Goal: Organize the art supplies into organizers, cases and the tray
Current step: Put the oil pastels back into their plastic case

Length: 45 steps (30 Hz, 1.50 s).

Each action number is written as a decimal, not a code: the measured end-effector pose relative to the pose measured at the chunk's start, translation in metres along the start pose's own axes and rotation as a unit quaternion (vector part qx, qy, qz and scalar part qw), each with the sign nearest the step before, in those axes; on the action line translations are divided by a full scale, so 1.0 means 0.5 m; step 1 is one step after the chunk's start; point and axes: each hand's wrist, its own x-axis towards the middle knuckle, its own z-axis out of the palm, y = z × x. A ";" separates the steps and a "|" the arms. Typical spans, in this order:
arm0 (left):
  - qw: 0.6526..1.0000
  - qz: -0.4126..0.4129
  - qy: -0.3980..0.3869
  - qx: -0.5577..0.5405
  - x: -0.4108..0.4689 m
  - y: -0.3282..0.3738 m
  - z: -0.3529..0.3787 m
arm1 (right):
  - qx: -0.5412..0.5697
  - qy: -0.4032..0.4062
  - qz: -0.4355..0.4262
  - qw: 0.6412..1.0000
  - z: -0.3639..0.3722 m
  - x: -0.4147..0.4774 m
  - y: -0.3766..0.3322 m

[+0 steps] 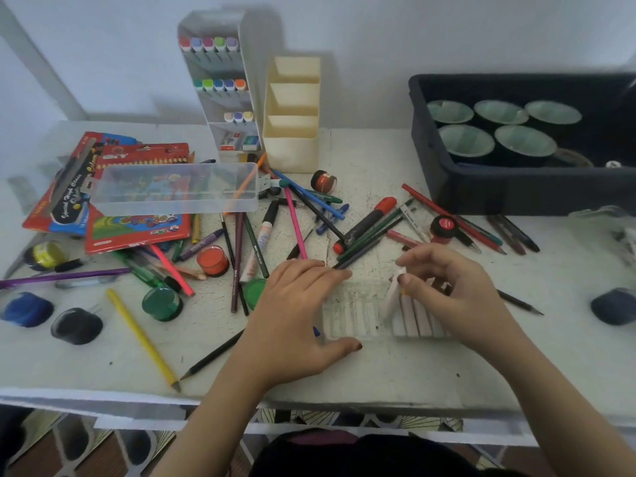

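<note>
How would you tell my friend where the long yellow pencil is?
Look at the front-left part of the white table, left of the left hand. The yellow pencil lies slanted there, tip toward the front edge, beside a black pencil. It is bright yellow, apart from the pile.

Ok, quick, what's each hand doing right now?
Left hand: open, fingers resting on the clear case.
Right hand: closed, pinching a white stick over the case.
</note>
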 end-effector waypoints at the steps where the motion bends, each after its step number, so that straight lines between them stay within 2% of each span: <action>1: 1.000 -0.001 0.003 0.003 -0.001 0.002 0.002 | -0.012 -0.006 -0.005 1.000 -0.001 0.001 0.002; 7: 0.998 -0.008 -0.002 0.059 -0.008 0.013 0.014 | -0.064 -0.065 -0.014 0.996 -0.005 0.009 0.010; 12: 0.997 -0.027 0.024 0.075 -0.020 0.013 0.021 | -0.062 -0.103 -0.017 0.993 -0.002 0.011 0.007; 18: 0.992 -0.044 0.043 0.112 -0.037 0.001 0.021 | -0.129 -0.086 -0.038 0.987 0.008 0.005 0.013; 23: 0.990 -0.060 0.022 0.129 -0.037 -0.007 0.024 | -0.187 -0.064 -0.068 0.978 0.010 0.003 0.006; 36: 0.988 -0.070 0.031 0.131 -0.035 -0.007 0.026 | -0.219 -0.018 -0.102 0.970 0.015 -0.017 0.023; 42: 0.988 -0.073 0.034 0.132 -0.035 -0.008 0.027 | -0.211 -0.017 -0.114 0.971 0.024 -0.019 0.034; 45: 0.988 -0.074 0.039 0.129 -0.034 -0.007 0.027 | -0.240 -0.029 -0.119 0.963 0.025 -0.018 0.032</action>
